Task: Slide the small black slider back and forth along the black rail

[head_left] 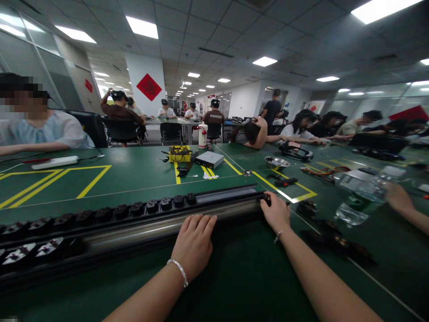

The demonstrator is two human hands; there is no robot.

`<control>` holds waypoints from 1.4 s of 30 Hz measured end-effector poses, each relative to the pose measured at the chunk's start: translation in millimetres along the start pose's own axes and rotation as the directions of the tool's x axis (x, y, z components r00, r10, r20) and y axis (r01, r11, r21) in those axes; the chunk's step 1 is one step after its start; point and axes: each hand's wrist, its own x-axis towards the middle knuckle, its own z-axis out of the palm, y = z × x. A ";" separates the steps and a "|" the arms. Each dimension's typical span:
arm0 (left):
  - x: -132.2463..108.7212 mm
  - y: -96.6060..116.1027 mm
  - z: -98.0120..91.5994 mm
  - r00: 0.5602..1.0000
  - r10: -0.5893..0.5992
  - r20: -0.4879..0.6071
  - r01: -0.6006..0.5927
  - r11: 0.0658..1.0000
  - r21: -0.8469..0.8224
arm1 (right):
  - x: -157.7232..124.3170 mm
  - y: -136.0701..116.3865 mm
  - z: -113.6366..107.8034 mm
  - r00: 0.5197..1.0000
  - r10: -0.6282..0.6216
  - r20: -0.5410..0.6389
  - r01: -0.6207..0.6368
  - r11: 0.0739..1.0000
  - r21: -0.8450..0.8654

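Observation:
A long black and silver rail (140, 226) lies across the green table (140, 179) in front of me, with several small black modules (110, 211) seated in a row along its left part. My left hand (193, 243) rests flat on the rail's near side, fingers stretched out and together. My right hand (276, 213) is at the rail's right end, fingers curled round a small black module (265, 198) there. Both wrists wear thin bracelets.
More black modules (331, 237) lie loose to the right. Another person's hand (398, 197) holds a clear water bottle (360, 199) at the right. Farther back are a yellow box (180, 153), a grey box (209, 158), a metal bowl (276, 162) and a white power strip (55, 162). Seated people surround the tables.

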 end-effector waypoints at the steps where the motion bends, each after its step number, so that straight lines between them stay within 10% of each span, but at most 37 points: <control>1: -0.5 0.1 0.2 1.000 -0.017 -0.018 0.017 1.000 0.026 | 0.2 0.4 -1.1 1.000 -0.010 0.000 0.010 1.000 -0.006; 42: -0.1 -0.2 -4.0 0.992 -0.126 -0.022 0.127 0.985 0.116 | 13.0 8.8 -0.6 1.000 -0.005 -0.023 0.005 1.000 -0.001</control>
